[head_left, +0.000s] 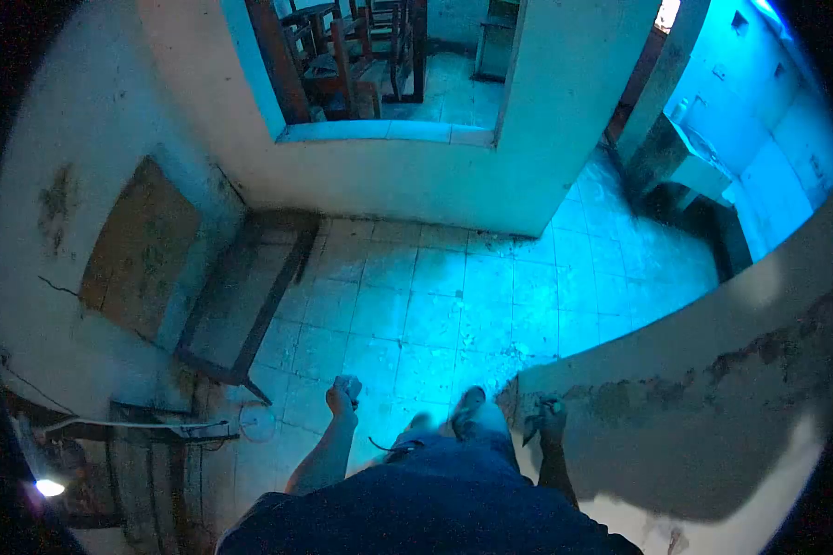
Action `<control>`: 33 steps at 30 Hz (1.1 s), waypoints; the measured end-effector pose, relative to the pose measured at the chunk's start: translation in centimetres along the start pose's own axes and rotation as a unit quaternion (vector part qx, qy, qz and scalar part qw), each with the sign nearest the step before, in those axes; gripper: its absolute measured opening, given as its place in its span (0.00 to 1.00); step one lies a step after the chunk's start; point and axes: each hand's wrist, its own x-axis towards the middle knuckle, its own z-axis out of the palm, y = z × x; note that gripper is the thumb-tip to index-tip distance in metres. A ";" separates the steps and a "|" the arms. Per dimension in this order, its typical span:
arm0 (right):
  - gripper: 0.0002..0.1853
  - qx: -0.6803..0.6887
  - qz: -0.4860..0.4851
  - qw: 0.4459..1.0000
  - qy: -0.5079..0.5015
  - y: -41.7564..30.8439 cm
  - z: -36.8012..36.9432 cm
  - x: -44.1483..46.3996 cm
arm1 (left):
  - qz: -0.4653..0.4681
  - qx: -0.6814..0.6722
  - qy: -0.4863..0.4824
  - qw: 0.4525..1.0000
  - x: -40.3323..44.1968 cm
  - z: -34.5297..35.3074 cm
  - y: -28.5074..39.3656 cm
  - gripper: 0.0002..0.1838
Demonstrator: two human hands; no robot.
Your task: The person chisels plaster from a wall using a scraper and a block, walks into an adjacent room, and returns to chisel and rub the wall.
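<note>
Below me, my left hand (pixel 341 404) is closed around a small greyish, block-like thing (pixel 348 383); its exact kind is too dim to tell. My right hand (pixel 552 421) is closed too, close beside the low wall (pixel 657 416) with peeling plaster. From its fingers a small dark pointed thing (pixel 530 428) sticks out downward, perhaps a blade or tool, but I cannot make out which. Between the hands, my shod foot (pixel 469 407) stands on the tiled floor (pixel 426 305).
A dark wooden frame (pixel 273 310) stands by the left wall, near a brown board (pixel 143 245). A white cable (pixel 139 424) and a lit lamp (pixel 50 487) are at lower left. Wooden chairs (pixel 342 55) show through the wall opening. A sink (pixel 699 162) is at upper right.
</note>
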 end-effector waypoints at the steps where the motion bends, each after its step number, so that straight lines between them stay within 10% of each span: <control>1: 0.03 0.000 -0.005 1.000 -0.001 -1.1 0.8 2.0 | 0.002 -0.004 -0.002 1.000 0.3 1.9 -0.1 0.18; 19: 0.06 0.131 -0.028 0.991 -0.024 -20.1 4.8 38.7 | -0.094 -0.080 -0.280 0.952 -3.1 46.8 13.8 0.16; 25: 0.04 0.120 0.030 0.981 0.151 -21.4 -2.2 42.8 | -0.213 -0.065 -0.263 0.939 -4.1 56.3 13.1 0.14; 33: 0.03 0.008 0.059 0.947 0.315 -14.8 -11.3 46.9 | -0.325 0.094 -0.494 0.801 4.6 76.0 7.5 0.14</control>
